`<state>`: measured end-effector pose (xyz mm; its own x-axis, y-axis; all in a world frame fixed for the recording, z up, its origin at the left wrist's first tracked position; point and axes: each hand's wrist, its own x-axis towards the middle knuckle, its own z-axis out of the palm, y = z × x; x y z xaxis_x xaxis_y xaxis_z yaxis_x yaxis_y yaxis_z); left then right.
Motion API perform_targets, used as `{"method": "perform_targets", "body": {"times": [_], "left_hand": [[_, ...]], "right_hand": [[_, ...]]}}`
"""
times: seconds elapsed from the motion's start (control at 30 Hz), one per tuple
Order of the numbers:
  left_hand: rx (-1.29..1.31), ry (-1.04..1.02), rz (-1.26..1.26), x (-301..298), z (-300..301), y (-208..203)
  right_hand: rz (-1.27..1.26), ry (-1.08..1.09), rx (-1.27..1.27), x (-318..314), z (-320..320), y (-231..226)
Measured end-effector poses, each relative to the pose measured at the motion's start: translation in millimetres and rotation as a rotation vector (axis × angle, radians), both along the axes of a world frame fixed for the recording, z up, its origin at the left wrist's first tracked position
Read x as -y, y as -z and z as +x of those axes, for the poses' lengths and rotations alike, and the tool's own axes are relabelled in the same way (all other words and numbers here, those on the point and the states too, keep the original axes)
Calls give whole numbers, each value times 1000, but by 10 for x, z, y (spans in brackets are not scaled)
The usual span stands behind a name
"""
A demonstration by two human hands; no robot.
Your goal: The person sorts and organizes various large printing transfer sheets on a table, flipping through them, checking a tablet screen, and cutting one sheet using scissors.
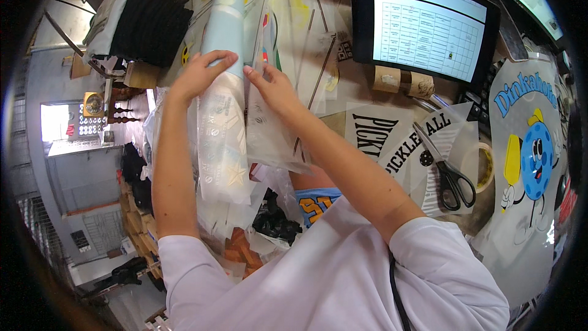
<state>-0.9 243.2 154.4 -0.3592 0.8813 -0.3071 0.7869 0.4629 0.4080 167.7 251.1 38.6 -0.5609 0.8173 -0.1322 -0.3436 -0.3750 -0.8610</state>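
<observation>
Toward the left edge of the brown worktop (pixel 360 91), the left hand (pixel 205 73) lies over a long pale-blue roll (pixel 224 34) in translucent film (pixel 215 141), the right hand (pixel 275 89) beside; clamping cannot be told. Probably rolling; next move wants even pressure.

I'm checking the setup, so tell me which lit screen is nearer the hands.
The big gridded screen, closer to the right hand; the other screen lies farther out, cut off at the upper right.
</observation>
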Motion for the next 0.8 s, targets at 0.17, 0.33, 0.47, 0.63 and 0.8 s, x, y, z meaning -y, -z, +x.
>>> {"method": "perform_targets", "body": {"times": [0.17,0.33,0.47,0.63,0.8], "left_hand": [[-438,34,119,-85,537,109],[-498,-18,150,-152,743,185],[-439,-14,165,-174,586,274],[-456,-1,237,-99,361,367],[-523,22,146,-154,683,272]], "right_hand": [[-143,-41,-209,-63,-34,191],[-295,-163,-203,-129,43,177],[-435,-137,-327,-87,51,90],[-493,-99,-422,-53,79,17],[-453,-111,-401,-87,69,62]]}}
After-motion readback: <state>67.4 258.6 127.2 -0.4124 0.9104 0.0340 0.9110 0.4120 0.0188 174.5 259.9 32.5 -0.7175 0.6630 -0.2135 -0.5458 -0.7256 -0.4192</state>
